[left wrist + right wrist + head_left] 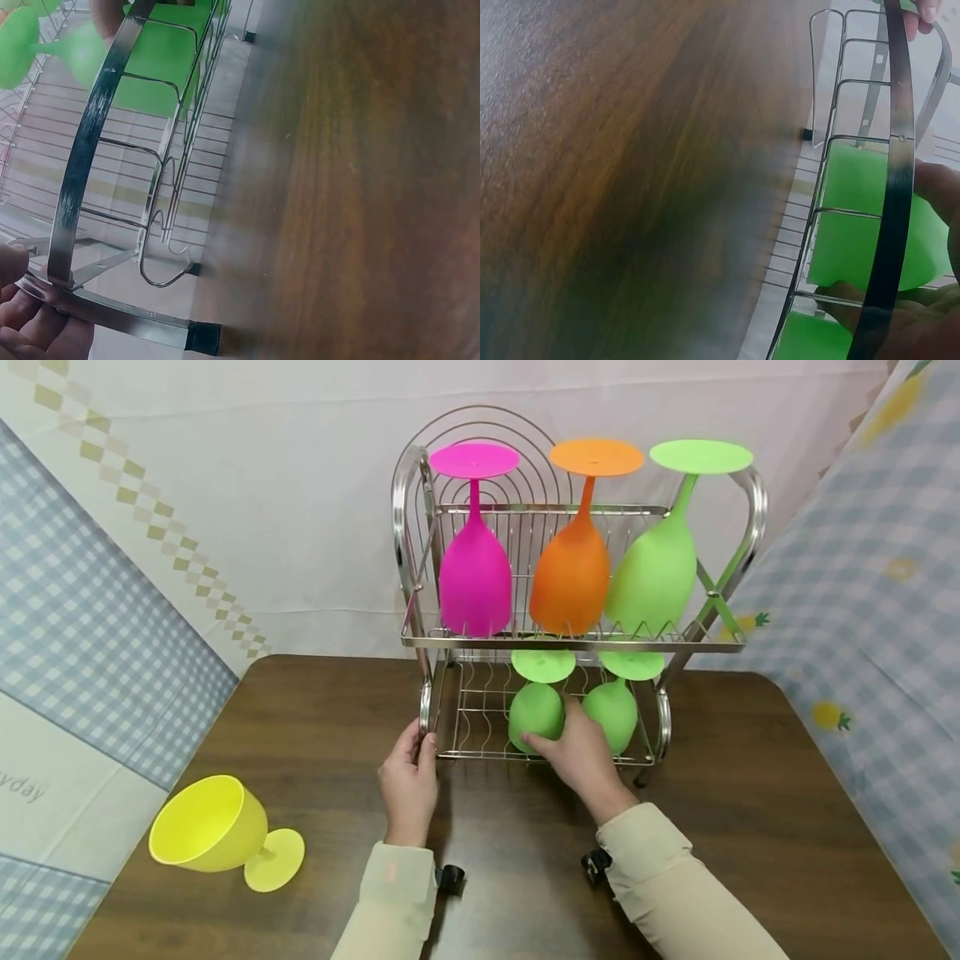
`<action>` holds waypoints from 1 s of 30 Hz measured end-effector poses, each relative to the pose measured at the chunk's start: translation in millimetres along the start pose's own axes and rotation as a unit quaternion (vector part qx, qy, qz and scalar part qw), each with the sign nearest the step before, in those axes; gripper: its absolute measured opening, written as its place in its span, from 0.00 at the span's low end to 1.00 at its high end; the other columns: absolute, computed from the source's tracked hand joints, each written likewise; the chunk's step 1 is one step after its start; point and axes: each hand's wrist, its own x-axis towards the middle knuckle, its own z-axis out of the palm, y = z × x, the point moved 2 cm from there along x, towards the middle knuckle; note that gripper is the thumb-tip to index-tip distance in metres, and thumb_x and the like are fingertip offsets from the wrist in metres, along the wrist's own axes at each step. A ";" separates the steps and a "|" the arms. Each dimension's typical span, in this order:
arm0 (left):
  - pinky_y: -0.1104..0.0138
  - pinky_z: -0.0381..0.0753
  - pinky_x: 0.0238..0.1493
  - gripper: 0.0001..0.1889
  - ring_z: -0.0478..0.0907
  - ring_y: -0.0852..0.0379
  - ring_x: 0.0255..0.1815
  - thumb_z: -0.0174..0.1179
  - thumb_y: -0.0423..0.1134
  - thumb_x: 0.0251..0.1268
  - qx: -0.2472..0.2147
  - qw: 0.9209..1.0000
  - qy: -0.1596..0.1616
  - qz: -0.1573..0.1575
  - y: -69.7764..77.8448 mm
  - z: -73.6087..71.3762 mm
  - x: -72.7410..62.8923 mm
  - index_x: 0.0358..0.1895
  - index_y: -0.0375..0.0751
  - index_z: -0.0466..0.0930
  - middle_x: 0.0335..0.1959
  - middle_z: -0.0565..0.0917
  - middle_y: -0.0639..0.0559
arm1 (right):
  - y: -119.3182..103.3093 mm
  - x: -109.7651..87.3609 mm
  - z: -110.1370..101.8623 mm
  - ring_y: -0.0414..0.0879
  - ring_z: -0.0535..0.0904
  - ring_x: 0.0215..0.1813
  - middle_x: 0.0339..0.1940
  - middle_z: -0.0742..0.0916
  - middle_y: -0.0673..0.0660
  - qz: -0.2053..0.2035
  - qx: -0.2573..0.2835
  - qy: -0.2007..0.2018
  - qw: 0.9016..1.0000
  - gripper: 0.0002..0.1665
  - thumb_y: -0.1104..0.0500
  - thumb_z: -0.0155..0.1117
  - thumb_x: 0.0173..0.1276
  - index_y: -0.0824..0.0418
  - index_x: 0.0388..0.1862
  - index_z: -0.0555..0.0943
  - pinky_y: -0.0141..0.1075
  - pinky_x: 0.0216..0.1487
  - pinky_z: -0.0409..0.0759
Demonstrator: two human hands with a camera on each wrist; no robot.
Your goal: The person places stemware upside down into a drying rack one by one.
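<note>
On the lower shelf of a two-tier metal dish rack (573,646), my right hand (581,747) grips the bowl of an upside-down green goblet (536,714). A second upside-down green goblet (613,714) stands just right of it, partly behind the hand. My left hand (410,785) holds the rack's left front leg, thumb in front; the left wrist view shows these fingers around the metal bar (127,311). In the right wrist view, thumb and fingers sit on either side of the green bowl (877,225), behind the front rail.
The upper shelf holds upside-down goblets in pink (476,577), orange (572,577) and light green (656,572). A yellow goblet (210,827) lies tipped on the wooden table (750,810) at left. Cloth (315,510) hangs behind and at both sides.
</note>
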 end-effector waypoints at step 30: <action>0.62 0.84 0.52 0.17 0.85 0.45 0.52 0.62 0.29 0.68 0.009 0.999 -0.027 -0.041 -1.8 -10.5 -9.6 0.60 0.33 0.80 0.52 0.86 0.40 | 7.4 -26.1 -16.9 0.66 0.63 0.74 0.74 0.69 0.71 -0.001 -0.002 0.030 1.000 0.55 0.43 0.74 0.62 0.72 0.76 0.60 0.59 0.73 0.64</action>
